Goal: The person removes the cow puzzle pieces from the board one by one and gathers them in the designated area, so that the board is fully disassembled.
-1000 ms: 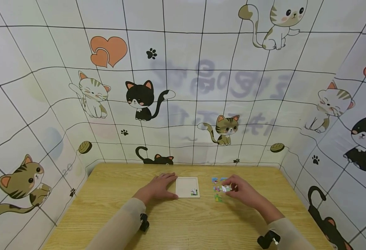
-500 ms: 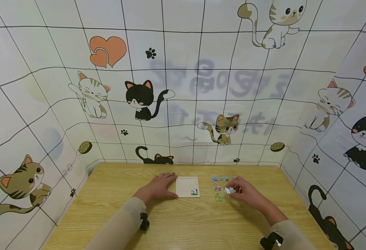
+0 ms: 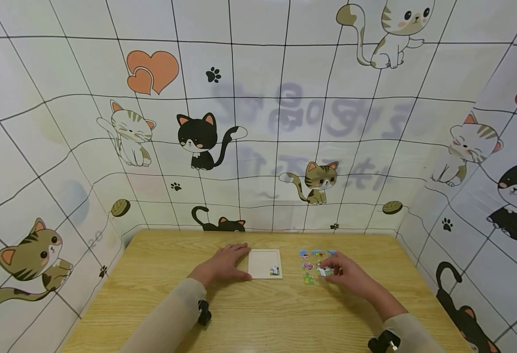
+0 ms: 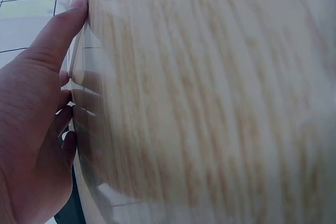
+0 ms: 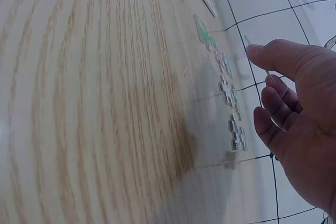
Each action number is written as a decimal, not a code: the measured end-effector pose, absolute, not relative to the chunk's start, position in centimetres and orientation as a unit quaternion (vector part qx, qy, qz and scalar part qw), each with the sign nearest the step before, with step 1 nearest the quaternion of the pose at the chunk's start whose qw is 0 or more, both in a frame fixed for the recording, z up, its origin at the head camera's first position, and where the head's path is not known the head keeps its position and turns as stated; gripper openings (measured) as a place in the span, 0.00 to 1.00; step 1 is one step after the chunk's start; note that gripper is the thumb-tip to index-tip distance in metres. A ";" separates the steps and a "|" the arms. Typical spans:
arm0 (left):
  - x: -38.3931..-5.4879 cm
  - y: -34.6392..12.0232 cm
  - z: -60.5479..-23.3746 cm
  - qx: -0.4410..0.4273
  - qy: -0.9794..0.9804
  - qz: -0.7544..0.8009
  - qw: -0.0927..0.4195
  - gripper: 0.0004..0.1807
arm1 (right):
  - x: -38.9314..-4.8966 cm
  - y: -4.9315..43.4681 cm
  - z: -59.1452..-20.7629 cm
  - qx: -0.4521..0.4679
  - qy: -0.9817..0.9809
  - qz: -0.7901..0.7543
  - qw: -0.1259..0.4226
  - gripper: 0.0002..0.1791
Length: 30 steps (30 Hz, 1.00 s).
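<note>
A square, pale wooden puzzle tray (image 3: pixel 263 262) lies on the table, with one puzzle piece (image 3: pixel 274 270) in its lower right corner. At the tray's left edge rests my left hand (image 3: pixel 223 264), thumb near the bottom corner and fingertips near the top one. In the left wrist view the thumb (image 4: pixel 58 35) lies along the tray's thin edge. My right hand (image 3: pixel 347 270) pinches a white and green puzzle piece (image 3: pixel 323 271) above the loose pieces. The right wrist view shows this piece edge-on between thumb and fingers, apart from the table.
Several loose puzzle pieces (image 3: pixel 308 279) lie in rows right of the tray, some partly hidden by my right hand. The wooden table (image 3: pixel 258 314) meets a wall covering (image 3: pixel 258 206) printed with cats along its back.
My right hand has moved slightly right with the pinched piece, uncovering more of the loose pieces behind it. The left hand and the tray have stayed in place.
</note>
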<state>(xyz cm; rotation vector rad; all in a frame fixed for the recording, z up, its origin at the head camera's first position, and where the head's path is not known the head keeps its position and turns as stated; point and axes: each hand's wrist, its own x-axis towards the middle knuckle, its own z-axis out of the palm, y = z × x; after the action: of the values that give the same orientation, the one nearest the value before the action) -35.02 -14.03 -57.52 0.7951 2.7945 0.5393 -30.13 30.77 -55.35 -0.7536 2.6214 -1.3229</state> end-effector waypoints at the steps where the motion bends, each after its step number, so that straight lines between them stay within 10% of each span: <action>1: -35.0 -14.0 -57.5 0.268 0.941 0.182 0.093 0.56 | -30.1 30.7 -55.4 -0.250 0.862 -0.437 0.056 0.16; 30: -35.3 -14.1 -58.1 0.261 0.942 0.187 0.093 0.57 | -30.2 30.5 -57.9 -0.252 0.885 -0.386 0.070 0.11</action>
<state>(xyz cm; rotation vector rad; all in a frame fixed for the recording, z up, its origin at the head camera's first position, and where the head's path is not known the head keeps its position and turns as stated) -35.33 -14.07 -58.06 0.7750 2.7967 0.5554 -30.18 30.48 -57.90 -0.7572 2.6607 -1.1619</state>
